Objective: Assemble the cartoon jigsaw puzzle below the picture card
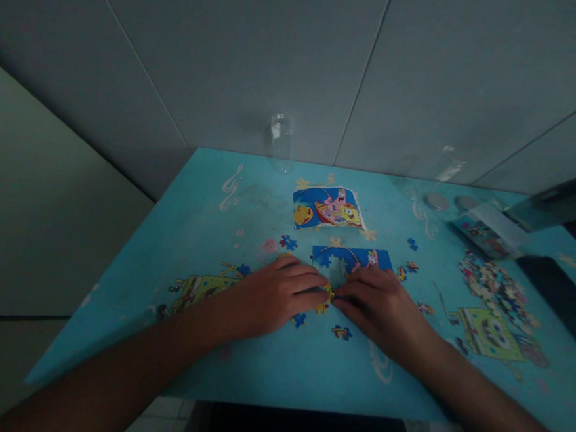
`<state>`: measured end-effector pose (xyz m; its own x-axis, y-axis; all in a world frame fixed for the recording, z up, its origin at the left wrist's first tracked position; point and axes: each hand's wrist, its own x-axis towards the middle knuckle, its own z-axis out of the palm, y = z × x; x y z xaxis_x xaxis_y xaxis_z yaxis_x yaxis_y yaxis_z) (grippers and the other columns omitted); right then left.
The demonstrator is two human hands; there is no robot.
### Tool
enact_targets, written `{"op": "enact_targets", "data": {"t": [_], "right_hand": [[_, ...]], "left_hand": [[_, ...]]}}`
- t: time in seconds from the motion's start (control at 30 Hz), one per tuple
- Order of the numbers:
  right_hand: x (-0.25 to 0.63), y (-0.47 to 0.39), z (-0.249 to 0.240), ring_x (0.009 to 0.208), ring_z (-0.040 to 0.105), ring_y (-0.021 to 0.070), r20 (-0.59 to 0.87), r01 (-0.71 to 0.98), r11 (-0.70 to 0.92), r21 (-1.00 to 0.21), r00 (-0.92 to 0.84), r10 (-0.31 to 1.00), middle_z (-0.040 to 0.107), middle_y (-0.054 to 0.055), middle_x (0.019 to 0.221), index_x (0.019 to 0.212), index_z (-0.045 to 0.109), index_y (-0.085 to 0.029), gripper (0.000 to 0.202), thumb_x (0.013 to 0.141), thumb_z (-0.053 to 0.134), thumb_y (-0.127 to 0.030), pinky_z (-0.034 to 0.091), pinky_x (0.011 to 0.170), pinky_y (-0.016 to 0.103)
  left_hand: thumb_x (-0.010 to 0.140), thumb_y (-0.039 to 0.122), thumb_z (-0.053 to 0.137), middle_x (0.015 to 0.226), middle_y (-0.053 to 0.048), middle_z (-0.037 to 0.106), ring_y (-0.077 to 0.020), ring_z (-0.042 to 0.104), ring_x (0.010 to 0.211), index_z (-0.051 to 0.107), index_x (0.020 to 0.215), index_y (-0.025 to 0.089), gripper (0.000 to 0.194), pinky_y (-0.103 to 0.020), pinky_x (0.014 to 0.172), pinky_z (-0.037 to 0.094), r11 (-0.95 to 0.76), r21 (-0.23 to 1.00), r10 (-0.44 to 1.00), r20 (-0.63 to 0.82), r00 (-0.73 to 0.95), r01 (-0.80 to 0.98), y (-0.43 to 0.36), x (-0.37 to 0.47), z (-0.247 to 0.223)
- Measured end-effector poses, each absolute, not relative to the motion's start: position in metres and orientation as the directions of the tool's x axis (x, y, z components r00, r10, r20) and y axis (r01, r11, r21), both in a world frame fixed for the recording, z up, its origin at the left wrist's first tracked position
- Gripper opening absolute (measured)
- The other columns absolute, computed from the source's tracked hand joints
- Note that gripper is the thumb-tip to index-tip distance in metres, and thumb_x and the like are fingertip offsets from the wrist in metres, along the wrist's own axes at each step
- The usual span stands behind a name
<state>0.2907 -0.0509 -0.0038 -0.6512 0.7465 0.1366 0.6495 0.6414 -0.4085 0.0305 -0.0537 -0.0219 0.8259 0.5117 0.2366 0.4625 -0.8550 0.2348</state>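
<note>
Counter (257, 378), turquoise, printed; far edge against a grey wall (260, 56). One jigsaw (364, 256), mid-counter, nearer the near edge: part-assembled, blue top strip joined, gap open below it, remainder partly hidden by hands. Left hand (287, 291), right hand (373, 301): fingertips at yellow pieces (330, 293); whether either grip is closed on one, cannot tell. One picture sheet (328, 209), toward far edge. Apparently outstanding: the gap, loose pieces (341, 332) around; possibly the heap (499, 293) toward right edge.
</note>
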Motion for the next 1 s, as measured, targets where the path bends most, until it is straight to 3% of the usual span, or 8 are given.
{"op": "enact_targets", "data": {"t": [0.3, 0.77, 1.0], "right_hand": [[0.289, -0.052, 0.001, 0.096, 0.064, 0.0252, 0.116, 0.675, 0.648, -0.353, -0.655, 0.746, 0.07, 0.006, 0.096, 0.098, 0.075, -0.023, 0.013, 0.099, 0.064, -0.031, 0.047, 0.087, 0.044], [0.299, -0.055, 0.013, 0.1, 0.065, 0.0248, 0.028, 0.635, 0.655, -0.41, -0.709, 0.704, 0.069, 0.003, 0.097, 0.098, 0.071, -0.026, 0.004, 0.094, 0.069, -0.028, 0.046, 0.09, 0.044], [0.289, -0.065, 0.012, 0.101, 0.065, 0.0273, 0.075, 0.64, 0.652, -0.406, -0.688, 0.722, 0.07, 0.007, 0.101, 0.104, 0.072, -0.025, 0.013, 0.095, 0.069, -0.033, 0.048, 0.092, 0.047]], "left_hand": [[0.106, 0.022, 0.049, 0.14, -0.005, 0.062, -0.0232, 0.054, 0.129, 0.06, 0.135, 0.021, 0.031, -0.045, 0.112, 0.038, -0.859, 0.226, 0.508, 0.251, 0.824, 0.46, -0.054, 0.03, -0.022], [0.107, 0.02, 0.044, 0.142, -0.008, 0.061, -0.0224, 0.054, 0.131, 0.054, 0.141, 0.017, 0.036, -0.044, 0.114, 0.037, -0.852, 0.261, 0.512, 0.233, 0.827, 0.454, -0.053, 0.026, -0.02], [0.105, 0.019, 0.049, 0.141, -0.008, 0.062, -0.0216, 0.055, 0.13, 0.056, 0.139, 0.016, 0.035, -0.043, 0.112, 0.039, -0.857, 0.245, 0.508, 0.25, 0.824, 0.454, -0.053, 0.026, -0.018]]}}
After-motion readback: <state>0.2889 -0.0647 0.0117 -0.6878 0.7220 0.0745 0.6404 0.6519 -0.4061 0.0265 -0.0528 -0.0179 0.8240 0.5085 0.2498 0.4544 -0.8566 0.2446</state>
